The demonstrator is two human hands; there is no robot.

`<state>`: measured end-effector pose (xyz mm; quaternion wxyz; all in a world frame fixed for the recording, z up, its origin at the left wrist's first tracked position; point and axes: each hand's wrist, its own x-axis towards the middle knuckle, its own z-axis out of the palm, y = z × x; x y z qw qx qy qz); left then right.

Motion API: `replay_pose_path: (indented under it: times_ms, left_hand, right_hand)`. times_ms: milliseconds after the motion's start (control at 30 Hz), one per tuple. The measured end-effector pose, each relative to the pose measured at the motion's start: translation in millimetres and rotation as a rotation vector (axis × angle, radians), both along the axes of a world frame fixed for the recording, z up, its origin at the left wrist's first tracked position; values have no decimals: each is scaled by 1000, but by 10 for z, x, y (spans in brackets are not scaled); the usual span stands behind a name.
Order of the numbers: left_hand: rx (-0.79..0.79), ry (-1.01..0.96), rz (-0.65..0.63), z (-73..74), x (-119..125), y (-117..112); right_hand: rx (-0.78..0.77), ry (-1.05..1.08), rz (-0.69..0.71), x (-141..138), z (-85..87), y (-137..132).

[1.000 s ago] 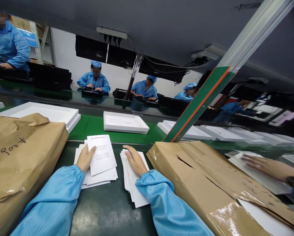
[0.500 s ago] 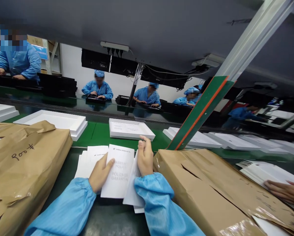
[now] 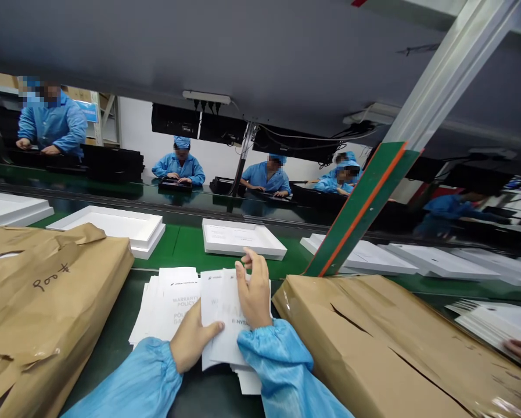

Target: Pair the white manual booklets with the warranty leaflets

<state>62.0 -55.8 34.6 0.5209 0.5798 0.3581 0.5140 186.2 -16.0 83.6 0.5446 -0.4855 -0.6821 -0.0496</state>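
The left hand pinches two overlapped white paper leaflets at their lower left edge, with the thumb on top; the right hand lies over their right half, fingers pressed on the front sheet, and I cannot tell if its grip closes behind; the leaflets are just above the dark green surface; their grey print is too faint to read; beside them a flat pile of white sheets reads "WARRANTY POLICY"; the crumpled brown paper parcel at the left carries a handwritten "#008", upside down.
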Motion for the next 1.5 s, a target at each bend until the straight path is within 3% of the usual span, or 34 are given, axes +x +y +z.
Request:
replay_pose_path:
  times_ms: [133,200,300,400,467,600,733,1000,1500]
  left_hand:
    - [-15,-73,248,-2,-271,245]
    - [-51,-154,282,-26,-413,351]
    - [-116,-283,260,-78,-550,448]
    - [-132,-342,262,-105,-583,470]
    - [-138,-373,240,-104,-571,454]
    - [-225,-375,64,-100,-530,398]
    - [-345,-161,-83,-155,-494,388]
    - [-182,-2,71,-252,-429,426]
    - [-113,33,67,-292,-430,450]
  right_hand:
    - [-108,170,98,66,-183,163]
    - [-309,367,242,55,-320,220]
    - [-739,601,591,-11,-463,195]
    - [-1119,635,874,-78,-498,102]
    - [-1205,624,926,-99,-498,65]
    - [-1109,681,817,-96,-541,100]
    - [-958,709,696,-94,-632,167]
    - [-829,469,634,-156,-710,156]
    - [-758,381,579,-172,-827,171]
